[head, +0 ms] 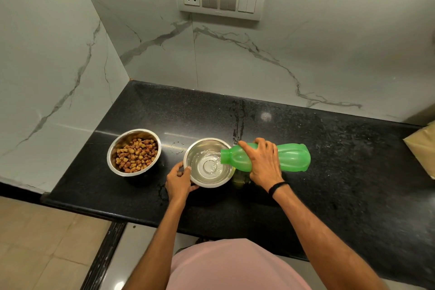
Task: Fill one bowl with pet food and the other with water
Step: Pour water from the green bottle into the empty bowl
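food bowl [134, 152] left, brown bag [422, 148] far right, counter [341, 172] btwn open

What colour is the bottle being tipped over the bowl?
Translucent green bottle, seen in the head view, gripped by the right hand.

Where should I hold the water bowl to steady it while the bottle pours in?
Take the water bowl by its thin rim on the near-left edge. Come from the left, thumb over the lip and fingers under the round wall. The green bottle, in the right hand, has its mouth over the right rim, so that side is blocked. The left hand grips that near-left spot.
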